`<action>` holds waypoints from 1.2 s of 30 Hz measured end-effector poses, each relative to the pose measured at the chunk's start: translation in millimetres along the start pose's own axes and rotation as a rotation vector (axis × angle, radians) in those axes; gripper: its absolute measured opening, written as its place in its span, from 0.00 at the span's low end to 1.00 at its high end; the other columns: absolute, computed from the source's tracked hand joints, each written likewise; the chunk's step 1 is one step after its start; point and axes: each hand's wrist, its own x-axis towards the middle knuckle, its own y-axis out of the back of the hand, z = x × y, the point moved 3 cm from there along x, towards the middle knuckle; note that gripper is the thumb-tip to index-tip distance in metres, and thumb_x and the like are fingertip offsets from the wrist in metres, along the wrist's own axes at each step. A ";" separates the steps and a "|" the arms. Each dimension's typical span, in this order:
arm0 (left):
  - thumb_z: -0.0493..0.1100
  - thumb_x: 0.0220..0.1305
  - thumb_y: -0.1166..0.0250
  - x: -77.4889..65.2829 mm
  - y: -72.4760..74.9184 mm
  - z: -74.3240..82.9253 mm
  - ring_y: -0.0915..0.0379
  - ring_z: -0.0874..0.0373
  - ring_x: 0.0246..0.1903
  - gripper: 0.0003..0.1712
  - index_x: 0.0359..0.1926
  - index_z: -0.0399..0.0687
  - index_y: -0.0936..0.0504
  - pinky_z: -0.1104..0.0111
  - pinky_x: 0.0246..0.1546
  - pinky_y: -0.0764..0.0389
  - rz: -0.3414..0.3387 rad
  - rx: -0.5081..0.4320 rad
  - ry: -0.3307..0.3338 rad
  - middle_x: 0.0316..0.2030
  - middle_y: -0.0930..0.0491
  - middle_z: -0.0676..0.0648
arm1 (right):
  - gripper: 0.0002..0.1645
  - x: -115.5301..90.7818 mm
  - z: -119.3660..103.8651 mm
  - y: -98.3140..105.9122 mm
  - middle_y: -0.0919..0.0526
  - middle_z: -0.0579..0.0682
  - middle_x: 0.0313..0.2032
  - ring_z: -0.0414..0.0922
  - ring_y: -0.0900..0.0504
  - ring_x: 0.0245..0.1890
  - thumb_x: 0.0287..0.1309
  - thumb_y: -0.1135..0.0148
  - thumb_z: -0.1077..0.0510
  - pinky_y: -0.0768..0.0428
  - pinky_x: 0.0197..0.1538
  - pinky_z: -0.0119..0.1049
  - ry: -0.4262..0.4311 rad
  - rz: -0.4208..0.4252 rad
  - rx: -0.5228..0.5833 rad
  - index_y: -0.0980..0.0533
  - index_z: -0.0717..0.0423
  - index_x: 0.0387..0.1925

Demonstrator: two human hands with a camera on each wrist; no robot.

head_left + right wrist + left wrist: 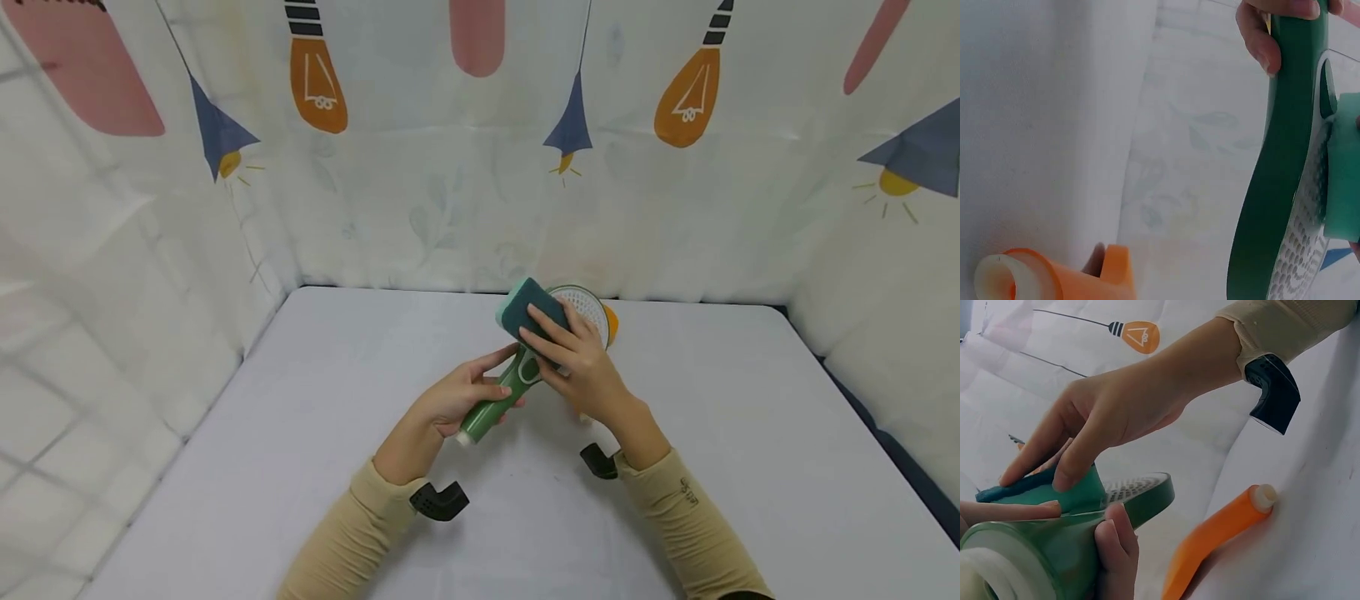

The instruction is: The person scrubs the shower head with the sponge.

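Note:
My left hand [457, 396] grips the handle of a green shower head [487, 412], thumb on top of it. The handle slants up and away, and the head's white perforated face [581, 298] is turned upward. In my right hand [588, 367] is a teal sponge [532, 304], a darker layer over a lighter one, with the fingers spread across its top. The right wrist view shows the sponge [1342, 169] lying against the face of the shower head [1285, 156], near the neck. The handle's white open end [979, 575] points back toward the left wrist camera.
An orange handle-shaped thing with a white open end [1222, 531] lies on the white table [300, 417] beyond and below the shower head, mostly hidden in the head view. Printed white curtains [450, 208] stand at the table's back and sides.

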 end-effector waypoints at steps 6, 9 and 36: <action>0.27 0.73 0.46 -1.3 1.3 1.5 0.17 0.59 0.38 0.41 0.82 0.45 0.49 0.71 0.31 0.19 0.011 0.014 -0.011 0.42 0.17 0.42 | 0.30 -7.8 19.3 11.6 0.27 0.67 0.66 0.75 0.38 0.68 0.51 0.30 0.76 0.39 0.64 0.73 -0.181 0.102 -0.001 0.20 0.68 0.59; 0.28 0.72 0.45 -3.5 2.5 4.4 0.17 0.59 0.38 0.41 0.82 0.45 0.49 0.71 0.32 0.19 0.027 0.019 -0.021 0.43 0.17 0.38 | 0.30 -14.2 29.8 16.6 0.29 0.66 0.67 0.75 0.40 0.70 0.54 0.32 0.77 0.41 0.65 0.73 -0.294 0.154 -0.001 0.22 0.69 0.60; 0.30 0.76 0.49 -6.4 15.5 13.6 0.19 0.59 0.42 0.42 0.83 0.55 0.52 0.71 0.35 0.18 0.200 -0.179 -0.048 0.65 0.36 0.30 | 0.30 -3.6 -0.6 -13.8 0.26 0.65 0.65 0.81 0.38 0.65 0.50 0.28 0.75 0.33 0.60 0.74 -0.263 0.066 0.042 0.19 0.67 0.58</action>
